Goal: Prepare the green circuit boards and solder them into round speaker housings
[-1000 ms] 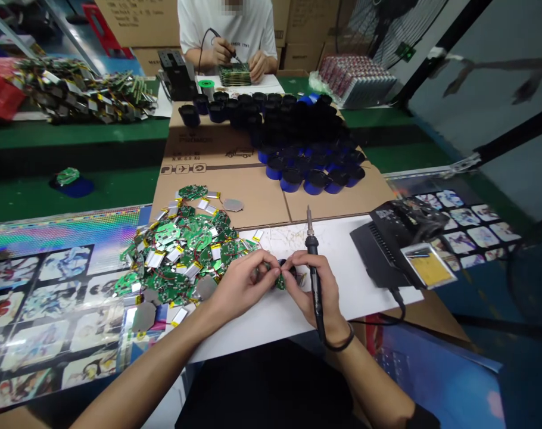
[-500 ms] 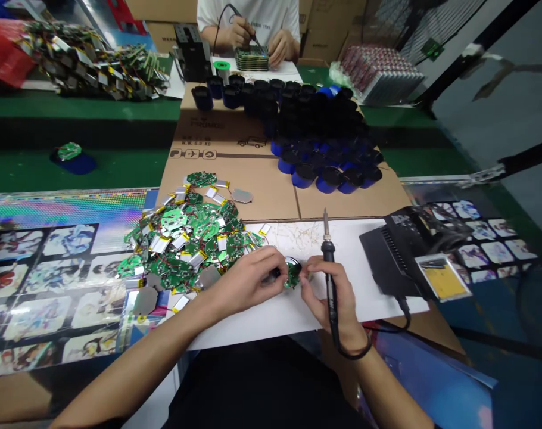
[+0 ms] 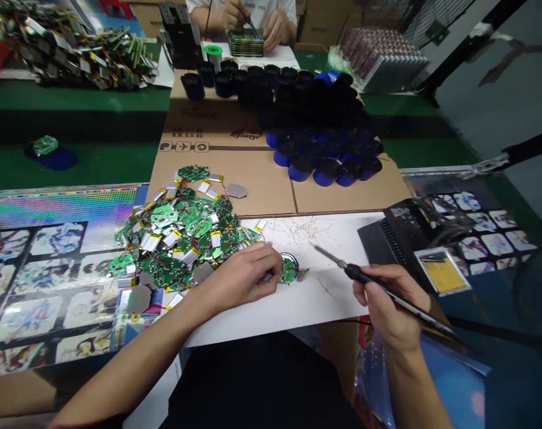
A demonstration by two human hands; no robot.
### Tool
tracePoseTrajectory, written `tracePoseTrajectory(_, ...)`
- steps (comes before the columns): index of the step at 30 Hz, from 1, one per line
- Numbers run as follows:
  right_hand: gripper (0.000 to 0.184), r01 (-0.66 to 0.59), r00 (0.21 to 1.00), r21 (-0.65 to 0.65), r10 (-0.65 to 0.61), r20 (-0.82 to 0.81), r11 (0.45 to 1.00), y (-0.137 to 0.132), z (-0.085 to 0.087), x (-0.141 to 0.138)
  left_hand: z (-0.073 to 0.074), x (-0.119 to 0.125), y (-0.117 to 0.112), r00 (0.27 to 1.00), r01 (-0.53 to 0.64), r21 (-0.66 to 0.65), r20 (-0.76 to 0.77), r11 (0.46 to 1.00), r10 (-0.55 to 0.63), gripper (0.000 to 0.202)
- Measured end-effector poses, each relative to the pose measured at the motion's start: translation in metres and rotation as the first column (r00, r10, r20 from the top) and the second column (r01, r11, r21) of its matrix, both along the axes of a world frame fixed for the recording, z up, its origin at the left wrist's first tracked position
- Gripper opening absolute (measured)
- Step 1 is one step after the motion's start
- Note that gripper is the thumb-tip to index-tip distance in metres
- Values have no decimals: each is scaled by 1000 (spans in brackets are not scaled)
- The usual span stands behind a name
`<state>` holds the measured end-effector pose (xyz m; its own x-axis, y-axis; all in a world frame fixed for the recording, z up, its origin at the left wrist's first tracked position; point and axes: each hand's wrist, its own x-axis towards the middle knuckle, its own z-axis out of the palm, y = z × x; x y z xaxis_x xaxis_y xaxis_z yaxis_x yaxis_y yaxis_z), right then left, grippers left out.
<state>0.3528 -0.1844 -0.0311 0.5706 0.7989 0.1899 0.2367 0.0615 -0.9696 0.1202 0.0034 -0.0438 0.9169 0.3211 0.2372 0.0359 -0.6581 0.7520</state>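
My left hand point(image 3: 255, 271) is closed at the left edge of a round dark-rimmed housing point(image 3: 296, 261). A green circuit board point(image 3: 287, 271) sits in that housing, and a small silver piece with a yellow end point(image 3: 302, 274) sticks out at its right. The fingers cover the housing's left side. In my right hand point(image 3: 393, 298) is a soldering iron point(image 3: 354, 272), its grip between thumb and fingers. The iron's tip points up and left, apart from the board, above the white work surface point(image 3: 257, 316).
Left lies a heap of green boards with silver battery packs point(image 3: 186, 232). Blue-and-black cups point(image 3: 300, 168) crowd the cardboard point(image 3: 235, 196). Wire scraps point(image 3: 298, 229) are scattered ahead. A black soldering station point(image 3: 391, 238) and yellow sponge tray point(image 3: 443, 271) stand right. Opposite, a person's hands point(image 3: 273, 30) work.
My right hand has moved right, away from the board, and the soldering iron has swung from upright to slanting left. My left hand stays at the housing. The view has shifted slightly.
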Motion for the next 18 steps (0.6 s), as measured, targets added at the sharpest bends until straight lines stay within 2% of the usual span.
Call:
tracePoseTrajectory(3,11,43,998,-20,-42,46,999,-6,-5,0,0,0,1,1000,9,-22,-3,1000,-9,13)
tracePoseTrajectory(10,7,-174,938,-92,193,289,981,9,15,-10,0,1,0,1000,6,-42,-9,999,-6,14)
tracePoseTrajectory(18,7,-221,918,-70,232,323,973,18,13,-14,-1,2,0,1000,9,-61,1,998,-9,14)
